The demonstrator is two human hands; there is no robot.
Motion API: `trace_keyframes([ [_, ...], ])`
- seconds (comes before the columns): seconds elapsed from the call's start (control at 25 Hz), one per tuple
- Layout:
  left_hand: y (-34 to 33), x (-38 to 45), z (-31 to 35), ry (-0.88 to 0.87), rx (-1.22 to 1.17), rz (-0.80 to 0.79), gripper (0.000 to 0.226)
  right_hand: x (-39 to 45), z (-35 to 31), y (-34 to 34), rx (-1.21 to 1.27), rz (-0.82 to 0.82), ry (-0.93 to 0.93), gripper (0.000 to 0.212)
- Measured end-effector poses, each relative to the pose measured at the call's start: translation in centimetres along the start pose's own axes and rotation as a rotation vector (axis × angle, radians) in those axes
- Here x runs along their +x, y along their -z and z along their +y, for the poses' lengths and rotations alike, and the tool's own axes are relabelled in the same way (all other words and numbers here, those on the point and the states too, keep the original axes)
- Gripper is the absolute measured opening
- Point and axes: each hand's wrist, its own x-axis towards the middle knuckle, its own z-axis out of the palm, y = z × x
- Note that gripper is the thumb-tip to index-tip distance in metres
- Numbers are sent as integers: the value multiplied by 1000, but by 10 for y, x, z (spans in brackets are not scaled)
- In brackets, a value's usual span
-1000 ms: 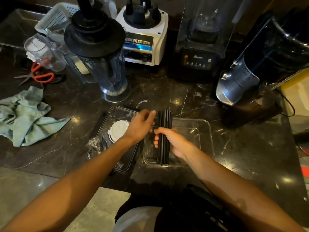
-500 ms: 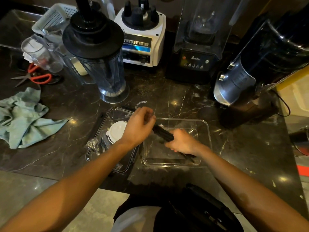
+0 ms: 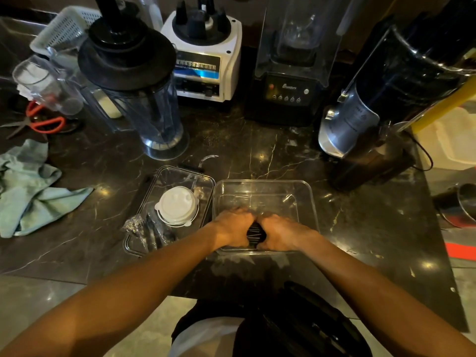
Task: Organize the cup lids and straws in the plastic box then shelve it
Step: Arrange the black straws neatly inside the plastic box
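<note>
Both hands sit inside the clear box (image 3: 306, 202), at its near wall. The left hand (image 3: 233, 229) and right hand (image 3: 279, 231) wrap a black bundle of straws (image 3: 255, 233) from either side, fingers curled round it. The bundle's end faces the camera, so its long axis seems to run from near wall toward far wall. Left of the box, white lids (image 3: 177, 205) lie in a second tray (image 3: 206, 180) on the desk (image 3: 270, 155).

black straws (image 3: 255, 232), white lids (image 3: 177, 205), clear box (image 3: 306, 199)
</note>
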Motion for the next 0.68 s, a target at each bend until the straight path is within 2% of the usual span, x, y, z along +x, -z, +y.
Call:
trace_keyframes([
  [0.08,-1,0,-1,-28,-8,-19,44,-5,11,6,126,-13,12,51],
  [0.24,0,2,-5,-28,6,-54,39,-11,33,14,169,40,-56,11],
  [0.4,-1,4,-7,-32,16,13,43,-9,36,7,17,88,-90,25],
  [0.52,-1,6,-7,-24,57,50,41,-8,35,4,0,152,-81,26],
  [0.68,0,8,-7,-38,29,54,52,-6,39,2,-8,196,-50,24],
])
